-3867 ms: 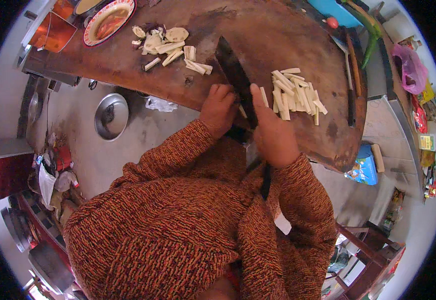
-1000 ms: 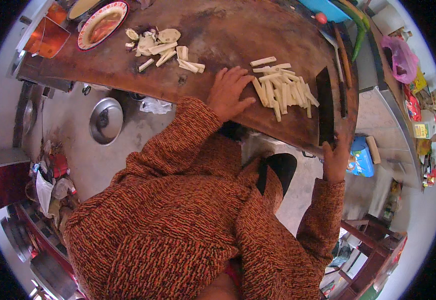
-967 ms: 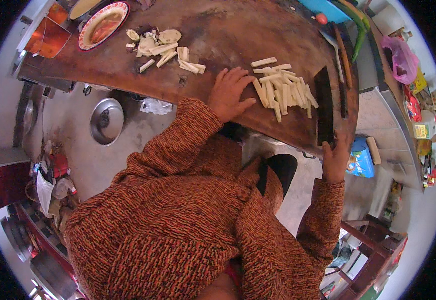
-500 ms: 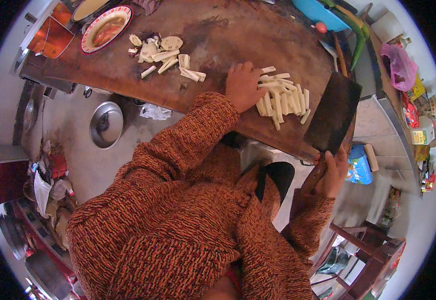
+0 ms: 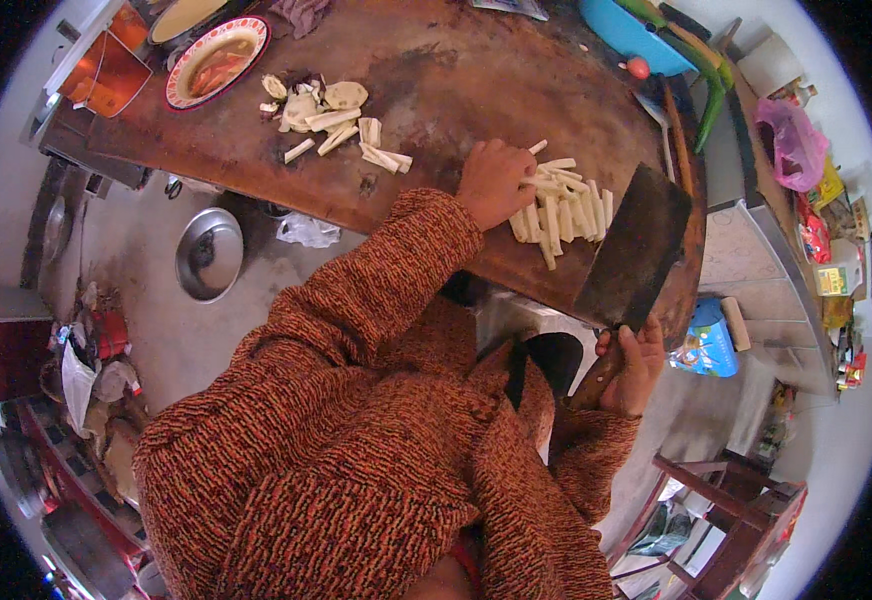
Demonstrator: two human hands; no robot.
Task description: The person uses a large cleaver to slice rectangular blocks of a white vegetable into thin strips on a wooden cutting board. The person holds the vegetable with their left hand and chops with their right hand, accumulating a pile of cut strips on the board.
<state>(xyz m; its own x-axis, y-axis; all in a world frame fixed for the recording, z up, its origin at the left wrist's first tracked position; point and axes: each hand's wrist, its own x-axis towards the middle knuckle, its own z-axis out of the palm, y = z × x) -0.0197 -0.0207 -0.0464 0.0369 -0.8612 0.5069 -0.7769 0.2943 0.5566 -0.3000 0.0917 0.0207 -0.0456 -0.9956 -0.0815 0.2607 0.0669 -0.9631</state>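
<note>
My left hand [image 5: 494, 183] rests on a heap of pale vegetable sticks [image 5: 566, 208] on the brown wooden board [image 5: 426, 90], fingers curled over their left end. My right hand [image 5: 632, 366] grips the wooden handle of a broad dark cleaver [image 5: 632, 248], held flat side up just off the board's near edge, to the right of the sticks. A second heap of pale cut pieces and peelings [image 5: 328, 118] lies further left on the board.
A round plate with reddish food [image 5: 218, 62] and an orange container [image 5: 111, 75] sit at the board's far left. A blue bowl [image 5: 628, 30] and green vegetables [image 5: 708, 75] stand at the back right. A metal pan [image 5: 209, 253] lies on the floor below.
The cleaver left the board, swung right and is now held flat beyond the near edge. My left hand slid right onto the sticks and gathered them.
</note>
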